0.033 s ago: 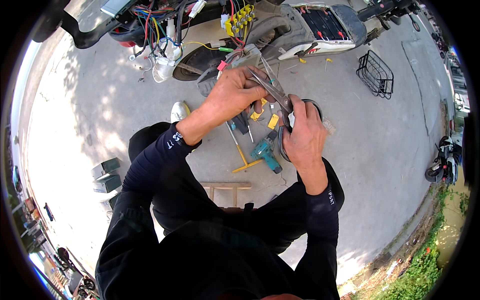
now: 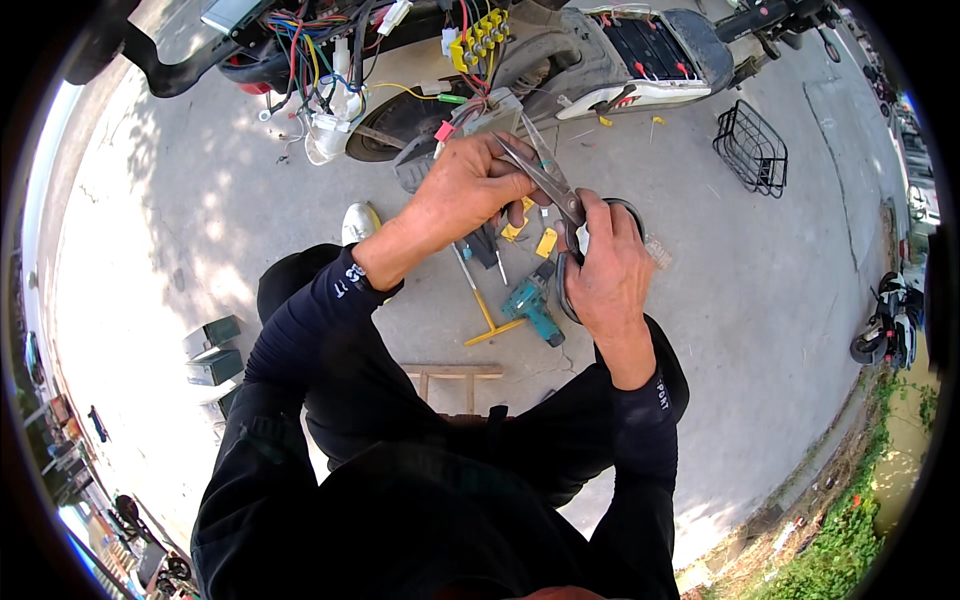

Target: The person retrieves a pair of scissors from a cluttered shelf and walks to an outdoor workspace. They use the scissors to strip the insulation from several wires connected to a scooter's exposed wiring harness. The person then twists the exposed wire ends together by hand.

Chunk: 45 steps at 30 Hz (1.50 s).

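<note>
My right hand (image 2: 612, 275) grips a pair of large metal scissors (image 2: 560, 195) by the handles, its fingers wrapped round them, with the long blades angled up and left. My left hand (image 2: 460, 190) is closed, thumb and fingers pinched at the blades on something small that I cannot make out. Just beyond it are a red connector (image 2: 445, 131) and a pale plastic piece (image 2: 500, 110). Below my hands on the concrete lie yellow tags (image 2: 546, 242), a teal cordless drill (image 2: 532, 308) and a yellow T-handle tool (image 2: 488, 320).
A dismantled scooter (image 2: 570, 55) spans the top, with tangled wires (image 2: 315, 70) and an exposed battery bay (image 2: 645, 45). A black wire basket (image 2: 750, 150) is right. A wooden stool (image 2: 450, 371) is by my legs; dark boxes (image 2: 212, 365) sit left. Another scooter (image 2: 888, 320) stands at far right.
</note>
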Motion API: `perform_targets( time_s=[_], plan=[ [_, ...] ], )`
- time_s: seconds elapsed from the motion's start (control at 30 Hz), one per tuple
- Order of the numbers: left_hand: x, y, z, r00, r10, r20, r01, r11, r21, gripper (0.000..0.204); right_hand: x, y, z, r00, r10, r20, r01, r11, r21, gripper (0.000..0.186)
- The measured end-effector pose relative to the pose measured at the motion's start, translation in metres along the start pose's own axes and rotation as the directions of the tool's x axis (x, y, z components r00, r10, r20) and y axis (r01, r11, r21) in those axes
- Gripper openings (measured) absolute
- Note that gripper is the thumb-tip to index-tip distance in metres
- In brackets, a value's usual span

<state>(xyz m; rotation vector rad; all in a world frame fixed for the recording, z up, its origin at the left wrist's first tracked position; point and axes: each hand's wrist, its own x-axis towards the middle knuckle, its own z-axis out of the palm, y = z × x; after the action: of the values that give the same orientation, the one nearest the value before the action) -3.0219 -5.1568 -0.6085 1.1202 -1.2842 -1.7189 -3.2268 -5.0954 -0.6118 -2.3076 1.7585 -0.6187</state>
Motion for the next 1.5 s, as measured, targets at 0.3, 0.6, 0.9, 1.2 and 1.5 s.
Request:
perform_targets(
  time_s=[0.3,0.6,0.9,1.2,1.5],
  plan=[
    [-0.002,-0.004,-0.003,0.999,-0.024,-0.030,0.024,1.000,-0.003,0.020,-0.002,-0.004,0.004,1.000,0.007,-0.004,-0.007,0.999,0.051,0.056],
    [0.000,-0.006,-0.001,0.999,-0.033,0.011,0.033,0.999,-0.037,0.014,-0.004,-0.005,-0.001,0.998,0.065,0.011,-0.066,0.985,0.161,0.040],
    [0.000,-0.013,-0.004,1.000,0.008,-0.013,-0.009,0.997,-0.075,0.014,-0.006,-0.004,0.004,0.999,0.046,0.002,-0.045,0.982,0.186,0.042],
    [0.000,-0.014,-0.006,0.999,0.045,-0.021,-0.046,0.996,-0.072,0.015,-0.004,-0.008,0.004,0.999,0.029,-0.023,-0.026,0.988,0.150,0.048],
    [-0.001,-0.009,-0.006,0.999,0.036,-0.017,-0.036,0.999,-0.035,0.015,-0.002,-0.004,0.004,1.000,0.020,-0.017,-0.017,0.987,0.157,0.043]
  ],
)
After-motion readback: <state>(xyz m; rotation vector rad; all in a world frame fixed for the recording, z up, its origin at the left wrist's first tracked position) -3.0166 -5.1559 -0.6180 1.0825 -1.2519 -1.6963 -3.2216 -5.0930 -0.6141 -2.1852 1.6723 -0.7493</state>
